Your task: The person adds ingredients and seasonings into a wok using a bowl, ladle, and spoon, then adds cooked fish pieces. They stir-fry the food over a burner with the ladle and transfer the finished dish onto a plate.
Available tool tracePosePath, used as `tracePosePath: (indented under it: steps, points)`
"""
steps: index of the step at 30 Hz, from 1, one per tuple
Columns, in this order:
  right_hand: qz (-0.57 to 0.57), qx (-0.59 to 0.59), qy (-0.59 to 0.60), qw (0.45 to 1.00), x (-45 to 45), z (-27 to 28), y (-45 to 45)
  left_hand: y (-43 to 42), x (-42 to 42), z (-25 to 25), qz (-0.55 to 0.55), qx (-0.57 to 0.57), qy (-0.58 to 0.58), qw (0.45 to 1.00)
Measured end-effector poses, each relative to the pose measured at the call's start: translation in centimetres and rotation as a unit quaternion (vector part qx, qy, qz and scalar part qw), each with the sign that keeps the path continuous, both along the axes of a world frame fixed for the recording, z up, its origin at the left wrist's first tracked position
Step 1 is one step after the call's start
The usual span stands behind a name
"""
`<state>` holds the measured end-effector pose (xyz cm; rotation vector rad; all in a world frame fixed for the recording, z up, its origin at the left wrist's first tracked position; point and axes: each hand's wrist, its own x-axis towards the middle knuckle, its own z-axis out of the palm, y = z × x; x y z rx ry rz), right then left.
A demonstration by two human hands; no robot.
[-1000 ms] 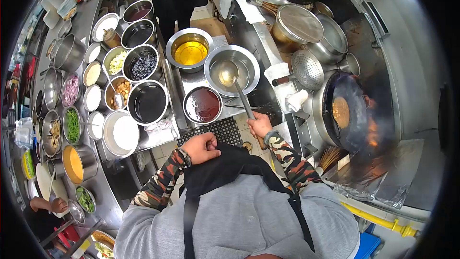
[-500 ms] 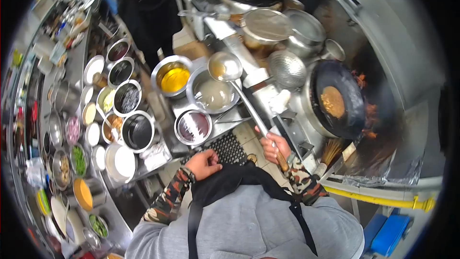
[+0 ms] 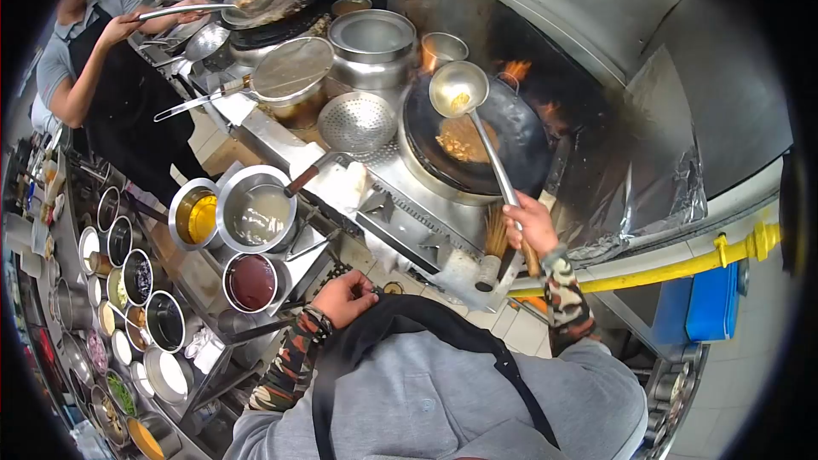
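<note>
My right hand [image 3: 531,226] is wrapped round the wooden end of a long-handled metal ladle [image 3: 492,145]. The ladle's bowl, with a little liquid in it, hangs over a dark wok [image 3: 532,153]. Brown food with yellowish bits [image 3: 464,140] lies in the wok, partly behind the ladle. Flames show at the wok's far edge. Close to the front of my black apron, my left hand [image 3: 343,298] is closed with fingers curled, and nothing shows in it.
A perforated strainer [image 3: 357,122] and lidded pots [image 3: 371,43] stand left of the wok. A bamboo brush [image 3: 496,234] is near my right hand. Bowls of yellow liquid [image 3: 202,217], clear liquid [image 3: 258,215] and dark red sauce [image 3: 250,281] sit at left. Another person [image 3: 111,60] handles a pan behind.
My view has turned right toward the stove. The ladle has moved from over the bowl of clear liquid to above the wok. My left hand stays near the apron.
</note>
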<state>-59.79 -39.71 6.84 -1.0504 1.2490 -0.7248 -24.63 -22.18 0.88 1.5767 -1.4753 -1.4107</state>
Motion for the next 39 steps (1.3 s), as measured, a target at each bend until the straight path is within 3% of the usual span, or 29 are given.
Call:
tracePosePath:
  steps: [1, 2, 3, 4, 7, 8, 9, 11, 12, 13, 14, 17, 20, 22, 27, 31, 37, 39]
  points:
    - [0.025, -0.067, 0.134, 0.988, -2.0, -2.5, -1.5, -0.2, -0.9, 0.0, -0.004, -0.011, 0.023, 1.000]
    - [0.081, -0.292, 0.217, 0.928, -3.6, -4.8, -2.7, -0.4, -1.3, 0.2, -0.022, -0.018, -0.015, 0.999]
    - [0.070, -0.505, 0.318, 0.799, -5.2, -7.0, -3.8, -0.5, -1.4, -0.6, -0.023, -0.019, -0.011, 0.999]
    - [0.059, -0.363, 0.267, 0.891, -5.2, -6.4, -3.4, -0.4, -1.1, -1.5, -0.032, -0.003, -0.003, 0.999]
    - [0.019, -0.056, 0.181, 0.982, -3.4, -3.9, -2.5, -0.3, -0.2, -1.2, -0.029, 0.025, -0.004, 0.999]
    - [0.015, -0.223, 0.337, 0.915, -3.0, -5.1, -2.3, 0.0, 0.3, -0.9, -0.005, 0.010, -0.018, 1.000]
    - [0.014, -0.375, 0.474, 0.796, -2.7, -6.6, -2.2, 0.4, 0.8, -0.8, 0.019, -0.001, -0.031, 0.999]
    - [-0.004, -0.444, 0.492, 0.748, -1.1, -8.2, -2.3, 1.4, 2.6, -2.0, 0.031, 0.006, -0.047, 0.998]
    - [-0.014, -0.264, 0.308, 0.914, 1.7, -5.0, -1.2, 1.9, 3.5, -2.1, 0.056, -0.006, -0.043, 0.997]
    - [-0.016, -0.045, 0.100, 0.994, 4.0, -3.0, 0.1, 3.2, 4.5, -2.2, 0.083, -0.011, -0.041, 0.996]
    - [0.022, 0.000, -0.028, 0.999, 5.3, -2.9, 0.9, 4.1, 5.4, -2.6, 0.107, 0.005, 0.005, 0.994]
    - [0.114, 0.167, -0.190, 0.961, 13.0, -0.6, 3.7, 6.8, 8.3, -1.3, 0.112, 0.026, -0.037, 0.993]
    - [0.200, 0.238, -0.174, 0.934, 22.4, -1.8, 5.6, 9.7, 11.5, -2.9, 0.134, 0.026, 0.031, 0.990]
    - [0.280, 0.200, -0.085, 0.935, 28.3, -3.6, 6.7, 11.3, 13.1, -2.6, 0.139, 0.018, 0.060, 0.988]
    - [0.376, -0.036, 0.110, 0.919, 36.9, -14.5, 7.9, 16.5, 17.3, -2.5, 0.187, 0.029, 0.056, 0.980]
    - [0.394, -0.102, 0.186, 0.894, 38.3, -17.7, 8.8, 19.7, 19.7, -2.7, 0.220, 0.066, 0.052, 0.972]
    - [0.358, 0.087, 0.137, 0.920, 38.5, -16.8, 10.6, 19.9, 21.0, -4.1, 0.208, 0.064, 0.054, 0.975]
    - [0.296, 0.239, 0.048, 0.924, 37.8, -15.8, 10.4, 19.1, 20.8, -3.7, 0.201, 0.063, 0.059, 0.976]
